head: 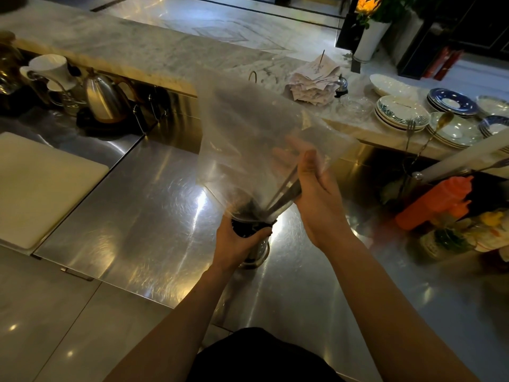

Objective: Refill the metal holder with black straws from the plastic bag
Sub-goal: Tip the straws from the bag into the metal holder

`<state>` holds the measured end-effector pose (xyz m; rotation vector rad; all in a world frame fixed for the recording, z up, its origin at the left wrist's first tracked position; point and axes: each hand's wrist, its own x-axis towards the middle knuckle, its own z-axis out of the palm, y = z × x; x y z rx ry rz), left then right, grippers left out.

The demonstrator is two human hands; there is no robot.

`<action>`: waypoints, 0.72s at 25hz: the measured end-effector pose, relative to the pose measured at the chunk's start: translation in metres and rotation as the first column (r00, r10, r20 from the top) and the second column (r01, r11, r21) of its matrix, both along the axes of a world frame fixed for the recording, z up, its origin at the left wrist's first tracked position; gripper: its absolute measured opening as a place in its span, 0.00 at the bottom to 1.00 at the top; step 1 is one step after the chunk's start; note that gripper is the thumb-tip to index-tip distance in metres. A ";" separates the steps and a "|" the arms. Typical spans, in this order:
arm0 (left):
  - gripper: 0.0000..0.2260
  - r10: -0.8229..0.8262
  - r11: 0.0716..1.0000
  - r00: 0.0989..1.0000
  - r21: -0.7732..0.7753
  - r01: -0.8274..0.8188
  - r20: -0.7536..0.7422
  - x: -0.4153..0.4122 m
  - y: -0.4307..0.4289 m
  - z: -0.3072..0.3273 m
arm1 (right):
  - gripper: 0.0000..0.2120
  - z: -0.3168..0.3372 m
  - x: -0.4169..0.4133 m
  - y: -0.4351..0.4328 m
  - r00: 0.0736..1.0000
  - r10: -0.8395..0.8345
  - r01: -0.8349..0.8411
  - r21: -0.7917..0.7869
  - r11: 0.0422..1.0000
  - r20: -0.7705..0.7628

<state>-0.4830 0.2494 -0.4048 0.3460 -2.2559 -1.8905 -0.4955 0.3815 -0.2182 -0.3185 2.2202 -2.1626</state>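
The holder (254, 244) stands upright on the steel desk (143, 216), and everything else is placed from it. The left hand (237, 239) is wrapped around its upper part, fingers closed on the rim. The bag (248, 139), clear and mostly slack, rises from the holder's mouth and fans out up and to the right, its narrow end gathered down into the mouth. Black straws (249, 209) show as a dark bunch inside that narrow end, right at the holder's top; how far they reach into the holder cannot be told. The right hand (316, 188) is just up and right of the holder, closed on the bag's side, pinching the gathered plastic into a tight streak that runs down to the rim.

Far left of the holder lies a white board (41, 186). Up and left of it sits a kettle (103, 99). Up and right, on the marble ledge, are stacked plates (399, 113). Right of the holder stands an orange bottle (435, 202), blurred.
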 end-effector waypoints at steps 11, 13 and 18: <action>0.17 -0.023 0.993 0.960 -0.116 -0.010 -0.281 -0.003 0.004 0.017 | 0.33 -0.009 -0.017 -0.001 0.977 0.027 0.028 -0.257 0.966 0.209; 0.21 -0.049 0.994 0.950 -0.104 0.018 -0.309 -0.004 0.006 0.020 | 0.36 -0.010 -0.022 0.000 0.974 0.070 0.010 -0.346 0.938 0.217; 0.22 -0.157 0.987 0.940 -0.033 0.155 -0.301 -0.003 0.008 0.032 | 0.30 -0.013 -0.025 -0.004 0.956 0.083 0.034 -0.387 0.922 0.280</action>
